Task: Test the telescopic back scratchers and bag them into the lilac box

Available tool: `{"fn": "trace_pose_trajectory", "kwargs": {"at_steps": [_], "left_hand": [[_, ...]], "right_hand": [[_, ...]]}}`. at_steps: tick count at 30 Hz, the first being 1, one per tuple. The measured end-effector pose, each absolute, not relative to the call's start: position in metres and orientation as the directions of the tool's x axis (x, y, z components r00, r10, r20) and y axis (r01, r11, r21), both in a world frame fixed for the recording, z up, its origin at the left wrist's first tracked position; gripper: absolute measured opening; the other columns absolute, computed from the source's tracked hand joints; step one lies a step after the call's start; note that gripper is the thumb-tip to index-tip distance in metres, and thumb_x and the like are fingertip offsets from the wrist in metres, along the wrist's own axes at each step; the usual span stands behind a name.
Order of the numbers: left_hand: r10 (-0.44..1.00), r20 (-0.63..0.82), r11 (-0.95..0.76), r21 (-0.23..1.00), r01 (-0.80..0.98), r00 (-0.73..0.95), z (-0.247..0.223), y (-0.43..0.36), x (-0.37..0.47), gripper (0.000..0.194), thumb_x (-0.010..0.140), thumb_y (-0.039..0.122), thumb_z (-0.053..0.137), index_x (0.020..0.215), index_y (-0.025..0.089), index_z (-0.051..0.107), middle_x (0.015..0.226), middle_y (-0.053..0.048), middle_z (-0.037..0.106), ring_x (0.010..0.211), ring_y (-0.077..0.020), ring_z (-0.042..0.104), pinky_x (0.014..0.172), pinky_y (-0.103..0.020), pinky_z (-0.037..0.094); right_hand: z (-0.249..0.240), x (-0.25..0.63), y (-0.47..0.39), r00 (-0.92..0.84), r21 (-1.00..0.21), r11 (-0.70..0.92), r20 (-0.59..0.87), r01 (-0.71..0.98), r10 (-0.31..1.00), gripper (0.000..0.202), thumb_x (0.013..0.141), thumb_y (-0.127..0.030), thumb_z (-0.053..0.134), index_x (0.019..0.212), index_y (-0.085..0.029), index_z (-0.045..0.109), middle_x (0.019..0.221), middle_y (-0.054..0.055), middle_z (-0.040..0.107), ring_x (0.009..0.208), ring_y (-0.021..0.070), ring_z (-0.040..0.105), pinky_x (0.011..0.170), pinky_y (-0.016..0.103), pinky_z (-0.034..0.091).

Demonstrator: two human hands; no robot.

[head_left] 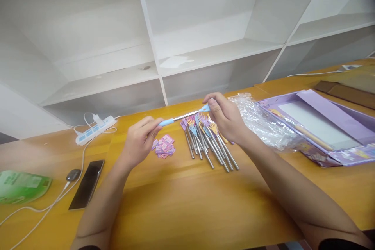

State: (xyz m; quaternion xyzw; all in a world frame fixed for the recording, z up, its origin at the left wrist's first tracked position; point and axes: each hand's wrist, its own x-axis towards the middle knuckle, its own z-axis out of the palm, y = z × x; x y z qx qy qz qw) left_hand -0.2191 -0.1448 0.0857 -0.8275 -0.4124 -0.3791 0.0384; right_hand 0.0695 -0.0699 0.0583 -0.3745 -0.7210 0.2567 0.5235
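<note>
Person's got a blue-ended metal rod [187,115] up over the table [175,207], roughly level w/ the L end a bit lower. L hand [143,138] pinches the blue grip btwn thumb and fingers; R hand [228,117] has thumb and fingers closed on the blue hand-shaped head.

Edges: far table edge runs along the white shelving [205,58], bare wood between the forearms on the near side. Pile of metal rods w/ colored hand-shaped heads [208,140] sits below the R hand, small pink/purple cards [164,146] just L of it. Phone [87,184], black earbud case [73,175] and power strip [95,129] w/ white cables are over on the L.

Hard to see: R fingers cover part of the blue head, pile's far R side is partly behind the R hand, green pack [23,186] is cut off at the L edge.

Containers: open purple box [319,125] on the R, w/ a wrapped yellow-headed item [301,129] in it plus a purple flap. Clear plastic bags [260,121] lie beside it, contents n/a, too crumpled to tell.
</note>
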Motion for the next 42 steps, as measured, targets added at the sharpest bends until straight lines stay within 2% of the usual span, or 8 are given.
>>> {"fn": "trace_pose_trajectory", "kwargs": {"at_steps": [12, 16, 19, 22, 27, 33, 37, 42], "left_hand": [[0.682, 0.623, -0.63, 0.234, 0.74, 0.383, 0.081, -0.153, -0.209, 0.025, 0.111, 0.028, 0.05, 0.117, 0.02, 0.073, 0.081, -0.002, 0.06, 0.07, -0.0138, 0.052, 0.065, -0.027, 0.039], [0.773, 0.512, -0.569, 0.295, 0.767, 0.376, 0.084, -0.144, -0.217, 0.029, 0.112, 0.035, 0.049, 0.113, 0.02, 0.074, 0.078, -0.001, 0.062, 0.07, -0.0139, 0.056, 0.065, -0.026, 0.04], [0.84, 0.392, -0.51, 0.339, 0.79, 0.375, 0.086, -0.138, -0.229, 0.031, 0.112, 0.041, 0.049, 0.11, 0.022, 0.074, 0.083, 0.0, 0.067, 0.073, -0.0139, 0.06, 0.067, -0.025, 0.041], [0.863, 0.291, -0.495, 0.322, 0.807, 0.414, 0.086, -0.138, -0.235, 0.031, 0.111, 0.046, 0.051, 0.107, 0.023, 0.072, 0.092, 0.0, 0.072, 0.079, -0.015, 0.064, 0.07, -0.026, 0.043], [0.837, 0.312, -0.49, 0.058, 0.87, 0.45, 0.077, -0.141, -0.226, 0.028, 0.112, 0.041, 0.05, 0.102, 0.02, 0.067, 0.084, -0.001, 0.065, 0.074, -0.0172, 0.059, 0.066, -0.03, 0.036], [0.689, 0.476, -0.498, -0.236, 0.834, 0.546, 0.063, -0.137, -0.213, 0.027, 0.113, 0.039, 0.048, 0.119, 0.023, 0.069, 0.078, -0.001, 0.059, 0.066, -0.0166, 0.049, 0.064, -0.032, 0.028], [0.605, 0.531, -0.521, -0.3, 0.799, 0.593, 0.061, -0.137, -0.209, 0.029, 0.113, 0.035, 0.047, 0.101, 0.02, 0.07, 0.076, -0.002, 0.059, 0.066, -0.0166, 0.045, 0.064, -0.034, 0.027], [0.541, 0.601, -0.493, -0.34, 0.801, 0.588, 0.062, -0.135, -0.211, 0.023, 0.111, 0.031, 0.052, 0.099, 0.021, 0.068, 0.078, -0.004, 0.064, 0.072, -0.0184, 0.052, 0.067, -0.035, 0.029]], "right_hand": [[0.054, 0.051, -0.084, -0.223, -0.709, 0.569, 0.527, 0.417, 0.82, 0.052, 0.112, -0.062, 0.027, 0.108, -0.023, 0.06, 0.071, 0.002, 0.058, 0.067, 0.0193, 0.055, 0.07, 0.034, 0.04], [0.063, 0.062, -0.084, -0.369, -0.603, 0.535, 0.388, 0.592, 0.845, 0.049, 0.109, -0.066, 0.036, 0.115, -0.023, 0.06, 0.086, 0.006, 0.07, 0.077, 0.0231, 0.063, 0.069, 0.032, 0.041], [0.067, 0.072, -0.083, -0.482, -0.511, 0.548, 0.268, 0.663, 0.834, 0.05, 0.106, -0.067, 0.046, 0.127, -0.023, 0.056, 0.087, 0.006, 0.072, 0.07, 0.0233, 0.063, 0.063, 0.031, 0.039], [0.066, 0.075, -0.081, -0.497, -0.451, 0.574, 0.288, 0.684, 0.818, 0.044, 0.109, -0.061, 0.04, 0.123, -0.022, 0.053, 0.085, 0.005, 0.072, 0.062, 0.0208, 0.058, 0.058, 0.031, 0.036], [0.059, 0.064, -0.077, -0.609, -0.189, 0.728, 0.433, 0.659, 0.664, 0.03, 0.114, -0.042, 0.037, 0.122, -0.025, 0.06, 0.1, 0.006, 0.072, 0.072, 0.0191, 0.06, 0.063, 0.03, 0.034], [0.044, 0.046, -0.079, -0.701, 0.186, 0.796, 0.613, 0.575, 0.364, 0.022, 0.11, -0.022, 0.047, 0.108, -0.019, 0.069, 0.1, 0.008, 0.069, 0.081, 0.019, 0.056, 0.071, 0.032, 0.035], [0.044, 0.04, -0.084, -0.694, 0.258, 0.811, 0.682, 0.525, 0.231, 0.021, 0.109, -0.016, 0.05, 0.11, -0.018, 0.071, 0.096, 0.007, 0.07, 0.086, 0.019, 0.057, 0.079, 0.034, 0.039], [0.047, 0.042, -0.082, -0.645, 0.184, 0.818, 0.716, 0.545, 0.269, 0.02, 0.11, -0.026, 0.053, 0.107, -0.024, 0.073, 0.085, 0.004, 0.069, 0.08, 0.0184, 0.055, 0.079, 0.036, 0.037]]}}
